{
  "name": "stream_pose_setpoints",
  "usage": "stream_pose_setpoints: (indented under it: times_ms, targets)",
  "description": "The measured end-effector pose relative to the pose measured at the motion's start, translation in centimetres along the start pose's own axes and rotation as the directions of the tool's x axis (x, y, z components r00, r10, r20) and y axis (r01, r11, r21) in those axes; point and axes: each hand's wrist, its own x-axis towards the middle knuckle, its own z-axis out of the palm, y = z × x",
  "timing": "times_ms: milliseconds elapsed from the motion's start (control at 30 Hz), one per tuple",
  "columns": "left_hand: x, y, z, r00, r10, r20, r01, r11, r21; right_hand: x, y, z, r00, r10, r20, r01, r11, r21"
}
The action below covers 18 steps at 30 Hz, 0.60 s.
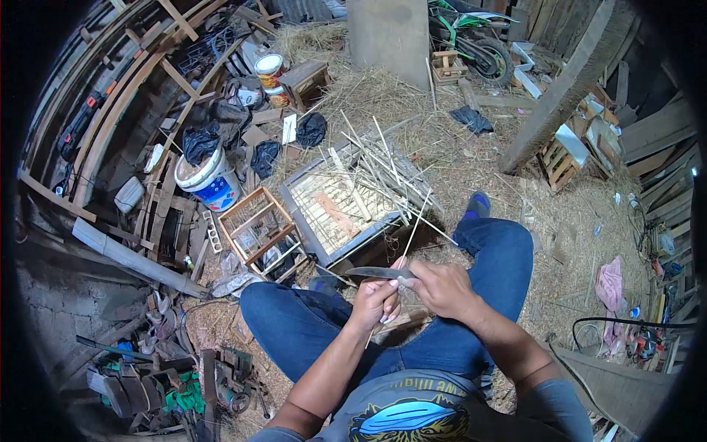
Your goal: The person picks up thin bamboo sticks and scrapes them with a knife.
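Note:
My right hand [443,289] is closed around a knife [370,272], its blade pointing left above my lap. Closed on a thin wooden stick [414,230] is my left hand [375,304], just below the blade. The stick slants from beyond my hands down past my left fist. Blade and stick cross near my fingers; whether they touch I cannot tell. In front of my knees stands a low box-like table [309,234] with a pale top. On its right side lies a pile of thin sticks [384,166].
A small wooden frame cage [258,227] stands left of the low table, with a white bucket [210,180] behind it. A wooden post [563,85] leans at the right. Straw and shavings cover the floor. A motorbike [482,51] stands at the back.

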Motion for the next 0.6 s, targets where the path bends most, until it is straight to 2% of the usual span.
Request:
stream_pose_setpoints:
  times_ms: [200,533,600]
  targets:
    - [-0.1,-0.7,-0.2,1.000,0.010,-0.012,-0.011,1.000,-0.012,0.1,0.6,-0.3,0.999,0.005,0.046,-0.002,0.999,-0.054]
    - [0.1,-0.6,-0.5,0.999,-0.037,0.004,0.037,0.994,-0.105,0.2,3.0,0.2,0.999,0.039,0.020,-0.038,0.997,-0.063]
    - [-0.3,-0.1,-0.4,0.999,-0.041,0.007,0.041,0.990,-0.134,0.6,4.3,0.1,0.979,0.201,0.030,-0.192,0.962,-0.195]
